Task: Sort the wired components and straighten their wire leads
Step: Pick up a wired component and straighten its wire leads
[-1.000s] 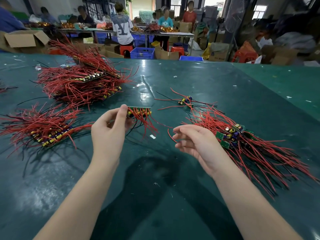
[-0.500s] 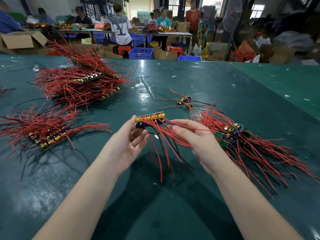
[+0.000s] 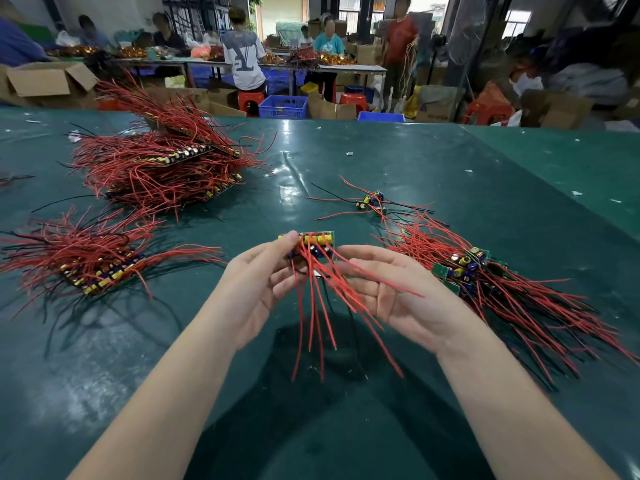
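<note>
Head view, left hand (image 3: pixel 263 282) pinching component strip (image 3: pixel 311 241), right hand (image 3: pixel 398 292) spread under red leads (image 3: pixel 322 317), bare table (image 3: pixel 311 427) below

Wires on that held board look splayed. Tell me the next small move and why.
Probably close the right hand around the red leads and stroke down toward their tips. The left hand already pinches the board, the right palm lies open under the leads, and they fan apart instead of hanging straight.

Sorted piles (image 3: pixel 100 261) left, loose pile (image 3: pixel 491 282) right, on table (image 3: pixel 450 174).
</note>
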{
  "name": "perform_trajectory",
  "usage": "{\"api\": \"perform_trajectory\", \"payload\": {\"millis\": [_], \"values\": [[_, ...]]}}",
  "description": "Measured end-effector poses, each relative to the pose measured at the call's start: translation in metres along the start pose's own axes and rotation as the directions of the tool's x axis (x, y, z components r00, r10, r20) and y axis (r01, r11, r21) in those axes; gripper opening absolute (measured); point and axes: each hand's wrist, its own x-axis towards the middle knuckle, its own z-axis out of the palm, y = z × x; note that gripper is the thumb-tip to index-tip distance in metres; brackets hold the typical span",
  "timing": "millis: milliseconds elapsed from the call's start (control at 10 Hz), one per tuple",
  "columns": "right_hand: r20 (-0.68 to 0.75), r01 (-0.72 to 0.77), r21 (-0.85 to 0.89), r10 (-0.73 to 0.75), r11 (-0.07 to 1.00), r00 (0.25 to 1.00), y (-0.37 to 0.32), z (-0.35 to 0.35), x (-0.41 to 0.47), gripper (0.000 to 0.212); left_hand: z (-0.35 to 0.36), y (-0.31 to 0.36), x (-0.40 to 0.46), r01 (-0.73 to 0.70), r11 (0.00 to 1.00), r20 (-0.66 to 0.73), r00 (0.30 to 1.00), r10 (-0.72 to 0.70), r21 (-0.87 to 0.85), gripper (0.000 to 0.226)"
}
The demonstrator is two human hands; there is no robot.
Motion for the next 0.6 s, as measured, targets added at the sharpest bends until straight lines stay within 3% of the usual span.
{"api": "perform_trajectory", "payload": {"millis": [200,400,600], "values": [[-0.054,0.024,-0.139,-0.032,0.99,0.998,0.001,0.002,-0.001,0.036,0.001,-0.001,-0.006,0.04,0.997,0.138,0.989,-0.048,0.065,0.018],[-0.078,0.026,-0.106,-0.034,0.994,0.996,0.01,0.0,0.002,0.031,0.002,0.0,-0.01,0.072,0.992,0.158,0.983,-0.089,0.107,0.027],[-0.123,-0.002,-0.128,-0.014,0.992,0.992,0.012,-0.003,0.006,0.022,0.0,0.001,-0.011,0.08,0.989,0.164,0.981,-0.1,0.126,0.02]]}}
